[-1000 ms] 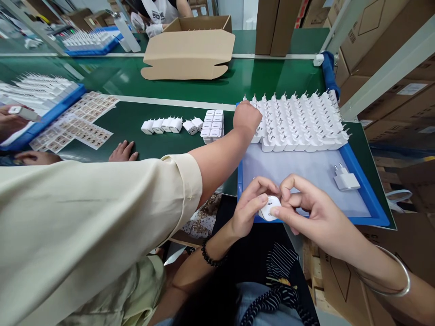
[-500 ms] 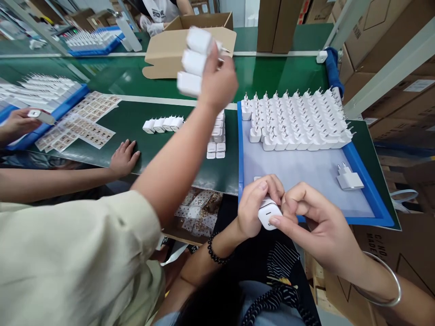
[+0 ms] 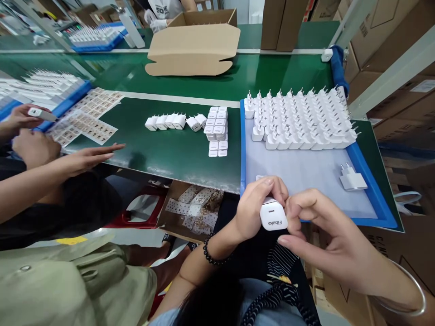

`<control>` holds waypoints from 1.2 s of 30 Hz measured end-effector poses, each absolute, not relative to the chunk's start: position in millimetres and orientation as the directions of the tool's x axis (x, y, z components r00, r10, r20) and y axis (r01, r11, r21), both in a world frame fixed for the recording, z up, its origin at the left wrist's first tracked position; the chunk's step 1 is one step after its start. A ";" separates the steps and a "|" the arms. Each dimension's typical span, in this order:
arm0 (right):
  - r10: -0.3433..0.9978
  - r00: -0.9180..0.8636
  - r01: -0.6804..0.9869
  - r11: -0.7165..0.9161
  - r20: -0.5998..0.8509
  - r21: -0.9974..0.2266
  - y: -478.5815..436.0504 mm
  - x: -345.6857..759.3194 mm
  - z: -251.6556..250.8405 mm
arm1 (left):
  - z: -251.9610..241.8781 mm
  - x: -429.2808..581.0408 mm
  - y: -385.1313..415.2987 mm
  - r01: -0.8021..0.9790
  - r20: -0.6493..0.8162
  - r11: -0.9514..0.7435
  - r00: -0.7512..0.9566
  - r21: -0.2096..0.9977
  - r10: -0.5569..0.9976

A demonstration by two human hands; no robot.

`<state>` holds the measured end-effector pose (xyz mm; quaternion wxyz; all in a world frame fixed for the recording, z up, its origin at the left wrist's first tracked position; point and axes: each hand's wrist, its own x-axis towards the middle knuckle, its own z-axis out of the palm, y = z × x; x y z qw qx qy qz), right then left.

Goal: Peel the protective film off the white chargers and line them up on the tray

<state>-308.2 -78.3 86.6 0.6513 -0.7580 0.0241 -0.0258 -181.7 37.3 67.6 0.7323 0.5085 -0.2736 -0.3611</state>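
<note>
My left hand is wrapped round a white charger, whose face shows a small slot and the word Fibaks. Beside it, my right hand has its index finger curled near the charger's right side and its thumb apart, below the charger; whether its fingertips grip anything is hidden. Both hands are over the front edge of a blue-rimmed tray. Rows of white plugs stand prongs up at the back of the tray. One separate white plug lies at its right.
Left of the tray are a stack of small white boxes and a row of white chargers. An open cardboard box stands behind. Co-workers' hands are at the far left, near sticker sheets. Cartons stand at the right.
The co-worker's arm that held several chargers over the table has withdrawn left. Two more chargers now stand beside the row. The charger in my left hand has turned, and my right thumb has left it.
</note>
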 end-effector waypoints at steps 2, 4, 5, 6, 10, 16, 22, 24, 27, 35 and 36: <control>-0.082 0.995 0.042 -0.195 0.059 -0.980 -79.1 -308.9 86.6 | 67.9 -181.5 37.2 0.233 0.033 0.215 0.601 0.948 -0.799; -0.091 0.991 0.078 -0.223 0.100 -0.972 -78.2 -308.5 86.0 | 68.2 -181.9 37.4 0.189 0.040 0.204 0.630 0.961 -0.776; -0.094 0.989 0.088 -0.232 0.112 -0.969 -77.5 -308.2 85.8 | 68.4 -182.3 37.6 0.167 0.046 0.199 0.647 0.966 -0.761; -0.094 0.989 0.093 -0.241 0.118 -0.966 -76.7 -308.2 85.7 | 68.6 -182.7 38.0 0.146 0.053 0.198 0.660 0.969 -0.749; -0.095 0.990 0.078 -0.259 0.105 -0.963 -74.4 -310.8 85.9 | 68.4 -184.4 40.1 0.114 0.081 0.210 0.668 0.971 -0.739; -0.102 0.992 0.046 -0.297 0.079 -0.954 -73.1 -314.6 85.7 | 67.5 -182.2 44.2 0.095 0.112 0.217 0.625 0.971 -0.773; -0.088 0.993 0.044 -0.359 0.081 -0.932 -72.0 -307.0 91.5 | 69.4 -178.3 47.6 0.060 0.072 0.130 0.572 0.990 -0.817; -0.093 0.993 0.039 -0.356 0.077 -0.934 -71.8 -305.1 93.5 | 69.4 -177.2 48.4 0.038 0.080 0.123 0.570 0.992 -0.818; -0.115 0.992 0.018 -0.325 0.058 -0.945 -71.7 -306.7 93.4 | 68.5 -174.0 48.9 -0.021 0.112 0.120 0.540 0.993 -0.834; -0.128 0.976 0.144 -0.222 0.176 -0.964 -72.7 -317.8 82.0 | 64.7 -171.4 45.5 -0.111 0.441 0.435 0.396 0.894 -0.806; -0.127 0.971 0.175 -0.214 0.205 -0.961 -72.5 -318.2 80.2 | 65.3 -172.1 45.1 -0.129 0.458 0.446 0.401 0.886 -0.794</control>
